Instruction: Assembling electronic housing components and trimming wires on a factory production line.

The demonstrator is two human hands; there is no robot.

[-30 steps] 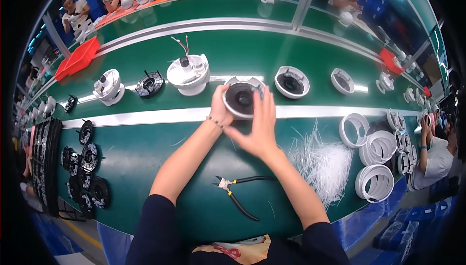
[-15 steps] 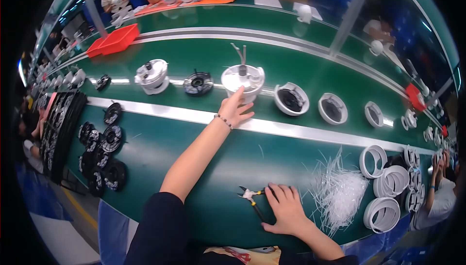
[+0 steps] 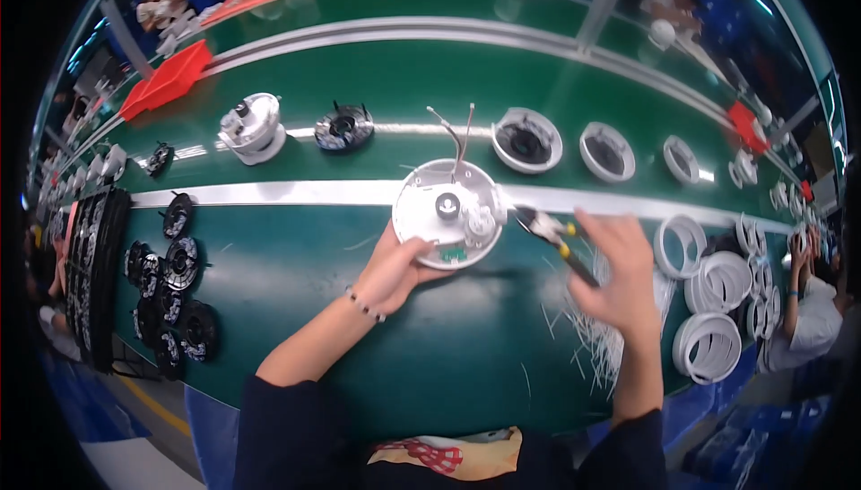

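My left hand (image 3: 389, 269) grips the near left rim of a white round housing (image 3: 418, 210), its thumb on the edge, and holds it above the bench edge. Inside the housing are a dark round part in the middle, a small green board and a white knobbly piece. Thin wires (image 3: 459, 145) stand up from its far side. My right hand (image 3: 619, 264) is closed around the handles of a pair of side cutters (image 3: 544, 226) with black and yellow grips. Their jaws point left, close beside the housing's right rim; I cannot tell whether they touch.
A heap of clear plastic offcuts (image 3: 599, 339) lies under my right forearm, beside stacked white rings (image 3: 707, 346). Black round parts (image 3: 182, 261) sit at the left. Along the green belt (image 3: 386, 69) stand more housings (image 3: 527, 140) and a red tray (image 3: 168, 80). Other people work beyond.
My left hand has taken the white housing off the belt and brought it nearer, tilted toward me. My right hand has picked the side cutters up from the bench and raised them beside it.
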